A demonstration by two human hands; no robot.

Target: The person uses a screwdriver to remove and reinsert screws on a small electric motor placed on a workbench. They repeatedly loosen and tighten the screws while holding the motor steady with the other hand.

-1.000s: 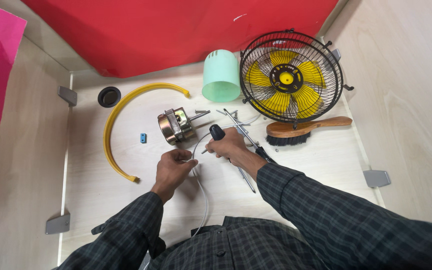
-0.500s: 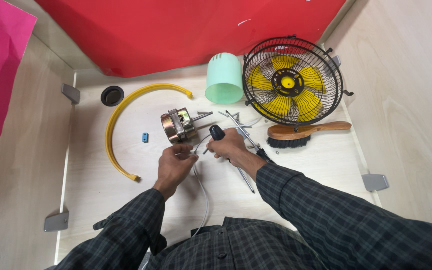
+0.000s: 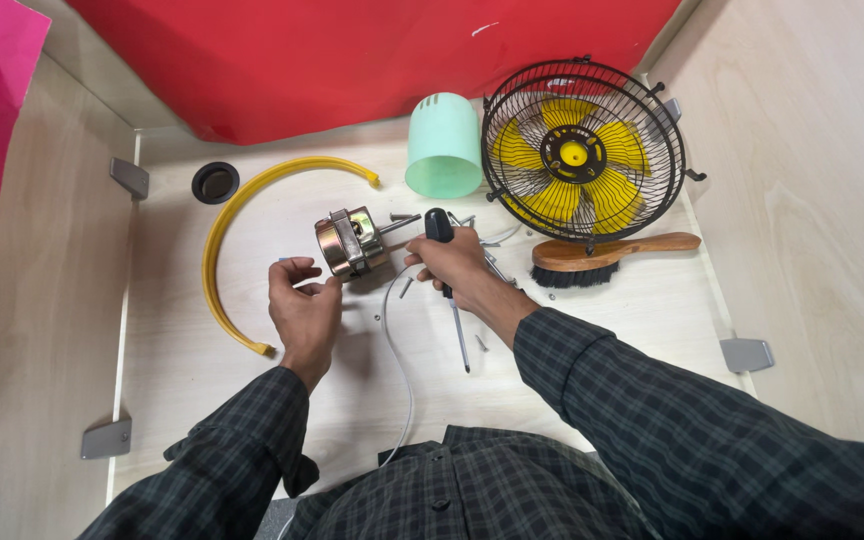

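Note:
My right hand [image 3: 457, 265] grips a screwdriver by its black handle [image 3: 439, 226]; the thin shaft [image 3: 460, 340] points down toward me. Just left of it a small metal fan motor [image 3: 352, 242] lies on the wooden board, its shaft toward the screwdriver handle. My left hand [image 3: 302, 305] rests beside the motor's left side with its fingers curled. The fingertips are at a small part that I cannot make out. A white cable [image 3: 397, 360] runs from the motor toward my body.
A pale green cylinder [image 3: 444, 148] and a black-caged fan with yellow blades [image 3: 582, 150] stand at the back. A wooden brush [image 3: 602, 255], curved yellow strip [image 3: 227, 240], black ring [image 3: 215, 182], loose screws [image 3: 480, 343] and grey corner brackets [image 3: 747, 353] lie around.
My left hand has moved left, away from my right hand, to the motor's left side, where a small blue part lay. The right hand still holds the screwdriver.

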